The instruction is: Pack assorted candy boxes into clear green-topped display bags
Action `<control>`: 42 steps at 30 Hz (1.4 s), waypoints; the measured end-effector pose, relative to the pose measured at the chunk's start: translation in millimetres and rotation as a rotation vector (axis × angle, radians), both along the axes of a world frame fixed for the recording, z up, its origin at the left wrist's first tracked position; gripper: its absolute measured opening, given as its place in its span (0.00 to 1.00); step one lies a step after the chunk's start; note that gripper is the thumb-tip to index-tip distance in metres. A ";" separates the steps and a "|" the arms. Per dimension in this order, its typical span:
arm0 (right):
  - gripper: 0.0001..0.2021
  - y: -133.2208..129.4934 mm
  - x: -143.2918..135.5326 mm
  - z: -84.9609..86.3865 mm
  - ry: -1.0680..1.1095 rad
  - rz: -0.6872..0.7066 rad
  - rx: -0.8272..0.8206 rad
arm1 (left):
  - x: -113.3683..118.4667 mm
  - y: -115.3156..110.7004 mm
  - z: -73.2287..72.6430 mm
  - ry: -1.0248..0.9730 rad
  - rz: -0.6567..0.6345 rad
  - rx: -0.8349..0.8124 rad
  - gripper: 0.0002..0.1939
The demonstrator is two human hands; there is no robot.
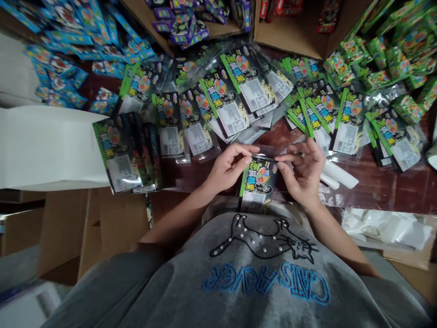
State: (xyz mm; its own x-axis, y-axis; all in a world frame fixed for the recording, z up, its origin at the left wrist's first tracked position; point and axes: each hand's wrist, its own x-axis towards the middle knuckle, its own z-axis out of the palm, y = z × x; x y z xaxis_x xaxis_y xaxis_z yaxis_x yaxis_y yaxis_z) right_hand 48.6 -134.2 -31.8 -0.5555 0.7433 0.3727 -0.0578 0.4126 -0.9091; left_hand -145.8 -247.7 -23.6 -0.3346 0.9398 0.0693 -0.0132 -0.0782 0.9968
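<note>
One packet (257, 180) is being held by the near edge of the table (184, 175); your left hand (227, 168) and right hand (303, 173) are pinching opposite corners of its clear top, seemingly working the opening, which is calling for light, even tension.

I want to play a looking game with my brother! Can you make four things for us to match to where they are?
1. Purple packs
2. Blue packs
3. Cat
4. Middle bag

A. On the grey shirt
B. Between left hand and right hand
C. In a cardboard box
D. Top left of the picture

Answers: 1-C, 2-D, 3-A, 4-B
</note>
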 end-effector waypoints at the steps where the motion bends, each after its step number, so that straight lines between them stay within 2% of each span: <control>1: 0.40 2.9 0.3 -0.6 -0.009 -0.012 0.005 | -1.0 1.6 0.0 -0.013 0.017 -0.003 0.09; 4: 0.45 7.3 1.0 0.4 -0.059 0.010 -0.037 | -4.0 3.5 0.8 -0.045 0.078 -0.035 0.15; 6: 0.46 6.2 1.4 4.3 -0.091 0.075 -0.090 | -6.3 2.7 3.3 -0.042 0.060 -0.069 0.18; 11: 0.50 6.1 0.5 19.8 -0.093 0.089 -0.134 | -8.4 0.4 17.4 -0.008 -0.004 -0.121 0.10; 20: 0.53 37.8 -12.4 29.9 -0.174 0.194 -0.107 | -18.0 13.1 39.1 -0.040 -0.011 -0.237 0.07; 23: 0.53 40.3 -7.9 37.6 -0.179 0.241 -0.105 | -24.7 11.2 37.8 -0.063 -0.069 -0.215 0.09; 27: 0.50 37.5 1.7 49.6 -0.183 0.270 -0.111 | -27.3 6.4 28.0 -0.103 -0.151 -0.113 0.14; 31: 0.47 33.3 4.8 60.7 -0.173 0.285 -0.097 | -25.8 6.9 16.9 -0.126 -0.168 -0.025 0.15; 35: 0.45 36.4 5.4 69.9 -0.211 0.285 -0.064 | -25.7 8.2 12.8 -0.042 -0.172 -0.006 0.14; 39: 0.42 40.2 7.0 71.0 -0.181 0.268 -0.083 | -24.8 9.2 12.9 0.007 -0.168 0.024 0.17; 42: 0.44 33.8 9.9 66.6 -0.178 0.305 -0.089 | -24.3 9.8 12.7 0.058 -0.174 0.023 0.14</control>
